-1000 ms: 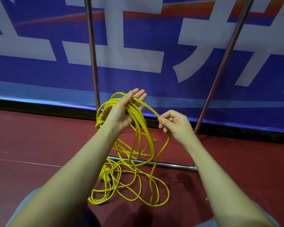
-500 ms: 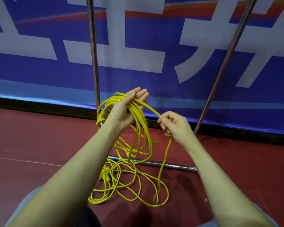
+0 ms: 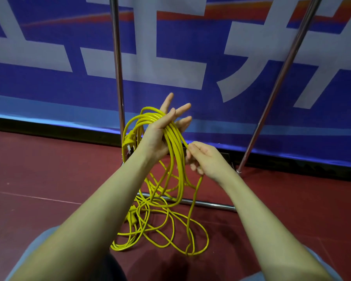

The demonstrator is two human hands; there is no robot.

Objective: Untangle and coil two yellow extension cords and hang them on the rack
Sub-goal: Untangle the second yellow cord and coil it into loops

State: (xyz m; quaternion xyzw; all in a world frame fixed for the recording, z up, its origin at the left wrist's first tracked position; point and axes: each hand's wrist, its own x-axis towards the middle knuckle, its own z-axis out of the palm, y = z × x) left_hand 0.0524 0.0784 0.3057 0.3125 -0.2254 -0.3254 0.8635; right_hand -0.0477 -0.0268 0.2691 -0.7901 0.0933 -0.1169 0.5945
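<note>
While the yellow cord (image 3: pixel 171 142) was draped in several loops over the left hand (image 3: pixel 160 136), its fingers spread straight and wide, the rest lay in a loose tangle on the red floor (image 3: pixel 39 175) — in front of the rack's base bar (image 3: pixel 209 204). It looked light, limp and smooth, likely to slide off an open palm, so a hold at the top of the loops seemed best. One strand was pinched by the right hand (image 3: pixel 206 159), just beside the coil. A plug (image 3: pixel 128 139) hung at the coil's left. Only large white characters, cut off and not readable, were seen on the blue banner (image 3: pixel 190 94) behind.
</note>
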